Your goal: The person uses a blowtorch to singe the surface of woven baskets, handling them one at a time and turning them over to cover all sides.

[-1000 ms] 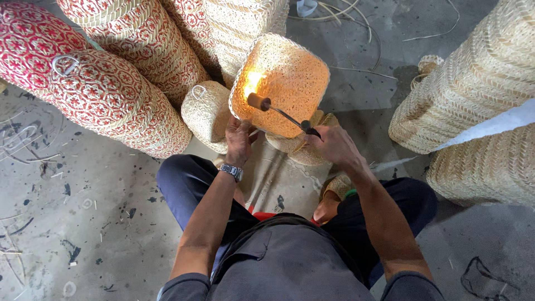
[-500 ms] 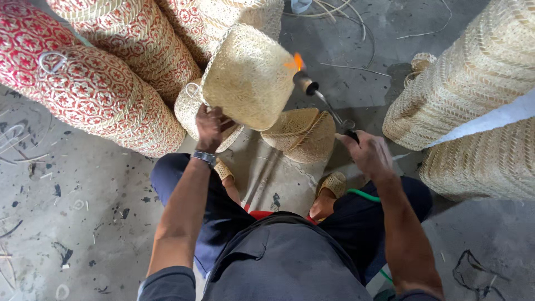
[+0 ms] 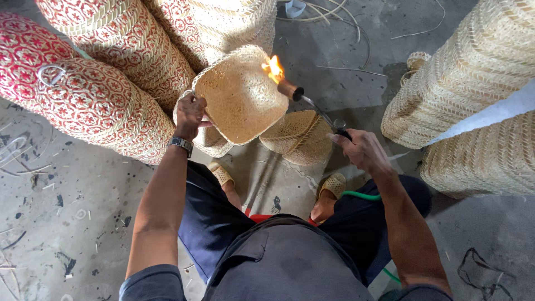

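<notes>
- Head view: stacked red-patterned woven baskets (image 3: 95, 95) lie left of the left hand; plain woven baskets (image 3: 473, 83) stand right of the right hand.
- Concrete floor (image 3: 67, 223) under everything.
- Pale woven basket (image 3: 242, 97) raised between the hands, tilted.
- Left hand (image 3: 190, 114) closed on its left rim.
- Right hand (image 3: 359, 149) closed around gas torch (image 3: 312, 106) handle.
- Flame (image 3: 273, 69) touches the raised basket's upper right edge.
- Green hose (image 3: 362, 195) just below the right hand.
</notes>
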